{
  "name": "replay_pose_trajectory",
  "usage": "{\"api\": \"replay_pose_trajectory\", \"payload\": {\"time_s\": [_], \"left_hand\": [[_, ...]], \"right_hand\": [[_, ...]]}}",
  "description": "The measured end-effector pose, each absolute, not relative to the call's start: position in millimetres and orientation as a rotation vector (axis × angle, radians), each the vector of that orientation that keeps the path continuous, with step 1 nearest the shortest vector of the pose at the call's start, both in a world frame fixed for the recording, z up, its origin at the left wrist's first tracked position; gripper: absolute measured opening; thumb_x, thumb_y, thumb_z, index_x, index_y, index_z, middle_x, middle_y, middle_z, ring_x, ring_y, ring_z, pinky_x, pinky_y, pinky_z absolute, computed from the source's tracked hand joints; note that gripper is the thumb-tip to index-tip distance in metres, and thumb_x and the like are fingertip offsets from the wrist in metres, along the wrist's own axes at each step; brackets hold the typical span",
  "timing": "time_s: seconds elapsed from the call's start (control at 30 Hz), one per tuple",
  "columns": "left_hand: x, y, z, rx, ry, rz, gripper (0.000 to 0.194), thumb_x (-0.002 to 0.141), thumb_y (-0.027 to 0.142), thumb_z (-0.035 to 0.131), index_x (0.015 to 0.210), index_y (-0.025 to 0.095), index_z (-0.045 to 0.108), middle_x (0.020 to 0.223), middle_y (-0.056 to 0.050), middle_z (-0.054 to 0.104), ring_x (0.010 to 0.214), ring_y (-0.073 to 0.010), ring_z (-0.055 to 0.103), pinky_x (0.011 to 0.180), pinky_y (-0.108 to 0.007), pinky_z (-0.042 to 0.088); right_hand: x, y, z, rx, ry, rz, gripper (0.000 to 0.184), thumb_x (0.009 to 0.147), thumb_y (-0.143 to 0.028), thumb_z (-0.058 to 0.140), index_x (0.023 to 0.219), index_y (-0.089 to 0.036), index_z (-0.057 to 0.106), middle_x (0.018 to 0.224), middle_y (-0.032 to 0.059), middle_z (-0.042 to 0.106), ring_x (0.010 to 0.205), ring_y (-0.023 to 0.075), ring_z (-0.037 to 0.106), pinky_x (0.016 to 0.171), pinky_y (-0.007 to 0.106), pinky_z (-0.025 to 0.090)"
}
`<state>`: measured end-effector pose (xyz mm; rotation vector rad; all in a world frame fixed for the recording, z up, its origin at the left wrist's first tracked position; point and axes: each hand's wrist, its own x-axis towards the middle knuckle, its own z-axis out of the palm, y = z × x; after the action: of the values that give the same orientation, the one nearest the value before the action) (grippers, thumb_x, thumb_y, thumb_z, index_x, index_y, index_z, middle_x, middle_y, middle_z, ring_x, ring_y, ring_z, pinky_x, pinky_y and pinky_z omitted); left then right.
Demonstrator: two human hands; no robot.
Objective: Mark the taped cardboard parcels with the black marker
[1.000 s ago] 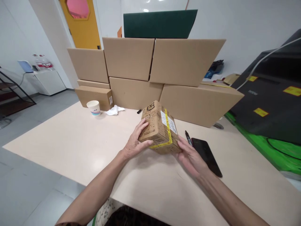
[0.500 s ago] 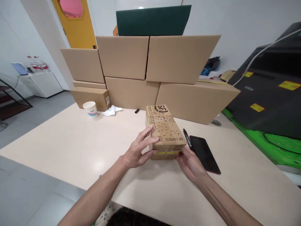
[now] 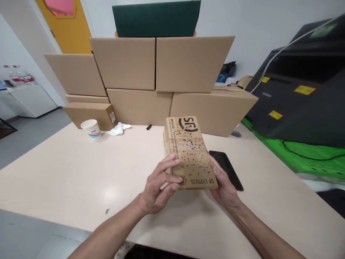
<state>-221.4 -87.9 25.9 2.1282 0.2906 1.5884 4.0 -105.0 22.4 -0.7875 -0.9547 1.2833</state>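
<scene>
A small brown cardboard box (image 3: 190,151), printed "SF EXPRESS" and marked all over with short black strokes, is held between my hands above the table. My left hand (image 3: 161,183) grips its near left corner, fingers on the printed top and thumb at the near edge. Around the near right edge wraps my right hand (image 3: 222,183), its fingers partly hidden behind and under the box. A dark flat tablet-like slab (image 3: 226,167) lies just right of the box, partly covered by it and my right hand.
Large cardboard boxes (image 3: 138,108) are stacked along the table's back, a dark green box (image 3: 156,19) on top. At the back left stand a paper cup (image 3: 91,128), a crumpled tissue (image 3: 119,128) and a small black cap (image 3: 149,127). A black printer (image 3: 302,90) is at right.
The box has been lifted and tilted so its top faces me more, both hands moving with it. The black marker beside the slab no longer shows. My view has shifted right.
</scene>
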Motion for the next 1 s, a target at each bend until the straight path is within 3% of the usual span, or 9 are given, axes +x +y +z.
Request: {"api": "replay_pose_trajectory", "payload": {"time_s": [0.07,0.13,0.2,0.3,0.53,0.67,0.87,1.0], "left_hand": [[-219,-89,24,1.918,0.401,1.551,0.029,0.102,0.017,0.06,0.126,0.03,0.067,0.157,-0.005,0.055,0.157,-0.0241,0.041,0.131,-0.055,0.036],[-215,-89,22,1.727,0.45,1.465,0.036,0.1,0.021,0.064,0.134,0.033,0.063,0.167,-0.003,0.042,0.162,-0.026,0.031,0.132,-0.055,0.032],[-212,-87,21,1.534,0.474,1.372,0.05,0.1,0.029,0.066,0.148,0.036,0.053,0.175,-0.003,0.029,0.164,-0.0293,0.023,0.134,-0.056,0.027],[-213,-83,21,1.318,0.502,1.234,0.064,0.103,0.042,0.059,0.162,0.033,0.037,0.176,-0.007,0.027,0.163,-0.035,0.024,0.134,-0.061,0.022],[-227,-82,20,1.667,0.642,1.146,0.077,0.099,0.052,0.061,0.166,0.037,0.028,0.179,-0.001,0.016,0.166,-0.036,0.01,0.135,-0.062,0.014],[-224,-84,11,2.249,0.635,1.266,0.088,0.095,0.046,0.066,0.169,0.033,0.02,0.178,-0.006,0.021,0.166,-0.0346,0.016,0.134,-0.06,0.017],[-214,-90,7,2.897,0.663,1.22,0.079,0.097,0.042,0.061,0.167,0.025,0.027,0.171,-0.006,0.038,0.167,-0.0303,0.005,0.135,-0.054,-0.004],[-208,-91,5,3.062,0.742,1.11,0.069,0.1,0.042,0.06,0.163,0.024,0.036,0.169,-0.003,0.043,0.168,-0.0287,-0.001,0.134,-0.054,-0.007]], "right_hand": [[4,-103,21,-0.782,-0.966,1.276,0.054,0.084,-0.061,0.077,0.131,-0.036,0.072,0.144,0.0041,0.069,0.141,0.0342,0.057,0.12,0.056,0.043],[4,-101,20,-0.78,-0.959,1.286,0.056,0.082,-0.062,0.078,0.132,-0.037,0.072,0.145,0.004,0.069,0.143,0.0346,0.056,0.121,0.057,0.041],[5,-101,19,-0.783,-0.968,1.297,0.058,0.082,-0.063,0.078,0.133,-0.037,0.071,0.146,0.0042,0.068,0.146,0.0351,0.052,0.123,0.057,0.039],[6,-101,14,-0.791,-1.045,1.278,0.063,0.083,-0.062,0.078,0.139,-0.036,0.067,0.155,0.0043,0.06,0.151,0.0358,0.045,0.125,0.057,0.036],[8,-108,2,-0.723,-1.11,1.307,0.074,0.086,-0.062,0.076,0.154,-0.042,0.052,0.163,0.0016,0.052,0.156,0.033,0.04,0.126,0.057,0.036],[4,-108,10,-0.749,-0.984,1.321,0.077,0.077,-0.056,0.086,0.147,-0.04,0.059,0.152,0.003,0.063,0.152,0.0327,0.047,0.126,0.054,0.037],[-2,-96,2,-0.818,-0.757,1.434,0.051,0.072,-0.06,0.088,0.114,-0.033,0.076,0.127,0.0037,0.078,0.142,0.0341,0.057,0.122,0.056,0.043],[0,-92,-4,-0.865,-0.708,1.322,0.056,0.074,-0.059,0.088,0.121,-0.035,0.071,0.135,0.0016,0.075,0.144,0.0314,0.055,0.121,0.054,0.045]]}}
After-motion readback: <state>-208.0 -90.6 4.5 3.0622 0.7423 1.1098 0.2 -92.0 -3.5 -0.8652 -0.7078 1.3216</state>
